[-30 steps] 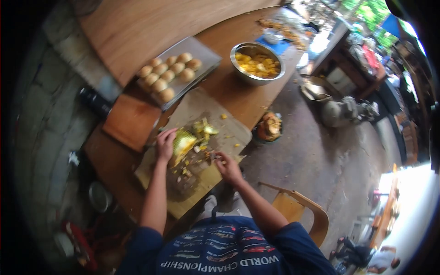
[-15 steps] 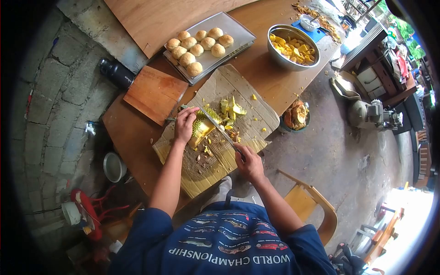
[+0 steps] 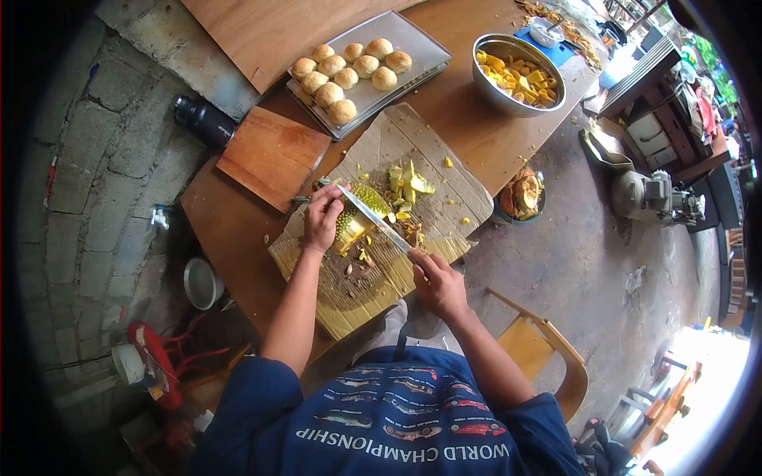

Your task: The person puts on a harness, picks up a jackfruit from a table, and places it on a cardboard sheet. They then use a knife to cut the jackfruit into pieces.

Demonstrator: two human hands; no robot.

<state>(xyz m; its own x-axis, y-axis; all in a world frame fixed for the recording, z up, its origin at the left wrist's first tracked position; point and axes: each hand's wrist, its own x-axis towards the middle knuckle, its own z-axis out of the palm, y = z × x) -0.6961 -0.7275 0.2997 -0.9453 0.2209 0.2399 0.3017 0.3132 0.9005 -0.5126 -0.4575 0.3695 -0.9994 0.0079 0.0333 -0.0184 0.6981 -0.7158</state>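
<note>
Fruit: I see a spiky green jackfruit piece (image 3: 355,214) with yellow flesh, lying near the middle of the cardboard sheet (image 3: 444,178). Its long axis runs from the sheet's upper right down toward its lower left, cut yellow face turned toward the lower left.

Left hand: left hand (image 3: 323,218) rests on the piece's left side, fingers curled over the rind and pressing it down.

Right hand: right hand (image 3: 438,283) sits at the near edge of the cardboard, fingers wrapped tight round the handle of the knife (image 3: 373,218).

Knife: blade points up and left, away from the person, long axis diagonal. It lies across the top of the fruit, tip near the left fingertips.

Scraps: green rind offcuts (image 3: 406,181) lie just beyond the fruit; small yellow bits are scattered over the cardboard.

Cardboard: it lies on the wooden table (image 3: 238,230), running to the table's near and right edges.

Tray: metal tray (image 3: 421,44) at the far side of the table, holding nine round buns (image 3: 348,73) in rows at its left end.

Bowl: steel bowl (image 3: 496,99) near the table's far right corner, filled with yellow fruit chunks (image 3: 520,75).

Floor bowl: a bowl (image 3: 522,194) of orange-brown peelings sits on the ground just off the table's right edge.

Board: wooden board (image 3: 272,156) lies left of the cardboard, touching its edge.

Bottle: dark bottle (image 3: 202,120) lies at the table's left corner.
</note>
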